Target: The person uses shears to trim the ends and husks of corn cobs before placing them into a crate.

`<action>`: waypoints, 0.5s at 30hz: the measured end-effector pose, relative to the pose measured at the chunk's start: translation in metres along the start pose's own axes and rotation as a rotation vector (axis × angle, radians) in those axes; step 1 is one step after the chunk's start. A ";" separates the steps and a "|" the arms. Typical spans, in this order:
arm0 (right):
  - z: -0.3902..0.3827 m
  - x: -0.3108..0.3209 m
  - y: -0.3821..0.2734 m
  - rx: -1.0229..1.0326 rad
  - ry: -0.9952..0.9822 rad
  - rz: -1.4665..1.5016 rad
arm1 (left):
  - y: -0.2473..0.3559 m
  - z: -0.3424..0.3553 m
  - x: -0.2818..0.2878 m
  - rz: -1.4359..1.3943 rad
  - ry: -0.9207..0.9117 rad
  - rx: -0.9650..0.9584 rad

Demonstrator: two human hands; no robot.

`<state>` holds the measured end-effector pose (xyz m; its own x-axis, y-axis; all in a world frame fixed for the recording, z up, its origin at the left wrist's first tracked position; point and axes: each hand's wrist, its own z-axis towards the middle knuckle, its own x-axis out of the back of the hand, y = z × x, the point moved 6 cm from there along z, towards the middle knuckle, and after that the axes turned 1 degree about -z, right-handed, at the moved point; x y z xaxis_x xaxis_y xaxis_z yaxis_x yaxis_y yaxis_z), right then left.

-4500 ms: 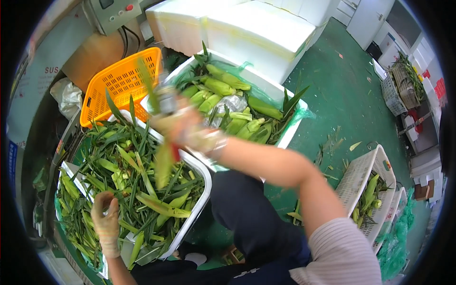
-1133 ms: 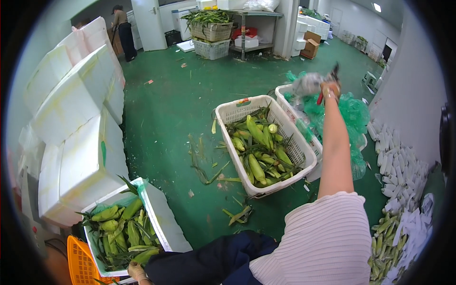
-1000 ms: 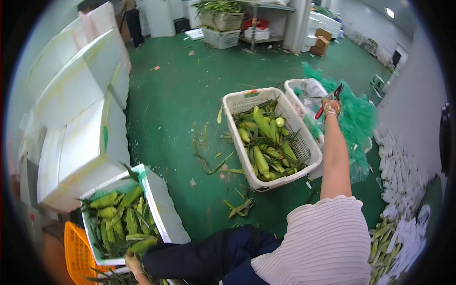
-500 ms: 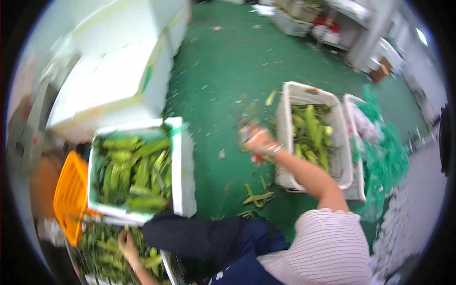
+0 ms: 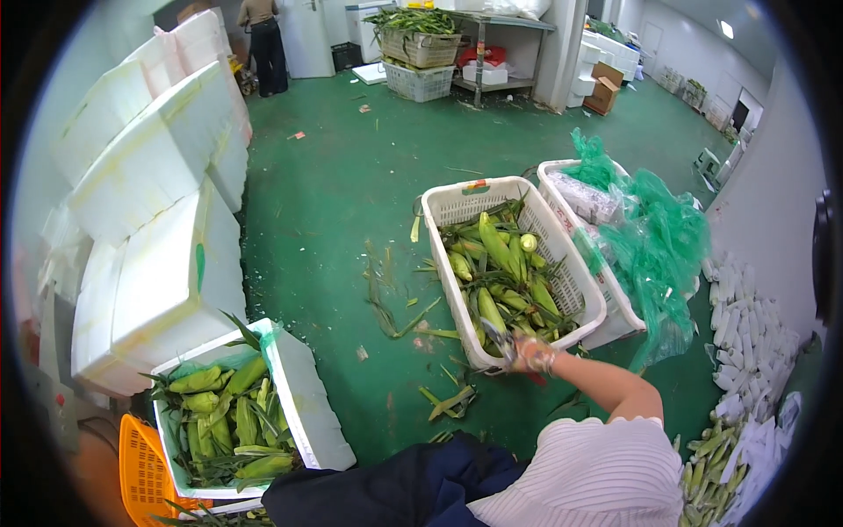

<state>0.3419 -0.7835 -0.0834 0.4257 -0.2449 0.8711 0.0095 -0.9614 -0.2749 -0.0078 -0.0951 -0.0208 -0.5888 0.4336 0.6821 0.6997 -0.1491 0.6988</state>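
My right hand (image 5: 529, 355), in a patterned glove, is at the near end of a white plastic crate (image 5: 583, 330). It is closed round a small tool (image 5: 497, 338) with a grey metal tip; a bit of red shows below the hand, and the exact kind is unclear. The tool's tip reaches over the crate rim toward the corn cobs (image 5: 500, 246), still in green husks. My left hand is out of view. At the lower left, a white foam box (image 5: 309, 408) lined with green film holds more husked-in corn.
An orange basket (image 5: 145, 470) stands beside the foam box, below stacked foam boxes (image 5: 162, 272). Right of the crate is another crate (image 5: 615, 329) with green plastic film (image 5: 659, 237). Husk scraps (image 5: 450, 402) litter the green floor. A person (image 5: 263, 44) stands far back.
My right hand has moved from above the floor to the crate's near end. My left hand, earlier over the corn at lower left, has left the view. The view has shifted up and right.
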 end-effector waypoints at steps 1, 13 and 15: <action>-0.013 -0.020 0.007 0.035 0.063 -0.103 | -0.018 0.011 0.000 -0.002 -0.007 -0.082; -0.022 -0.008 -0.017 0.028 0.083 -0.095 | -0.102 -0.028 -0.007 -0.152 -0.014 -0.064; -0.025 -0.008 0.015 -0.031 0.081 -0.146 | -0.057 -0.074 -0.024 -0.171 0.004 -0.069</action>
<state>0.3160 -0.7987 -0.0847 0.3476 -0.1103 0.9311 0.0373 -0.9906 -0.1313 -0.0638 -0.1630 -0.0616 -0.6983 0.4546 0.5530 0.5602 -0.1339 0.8175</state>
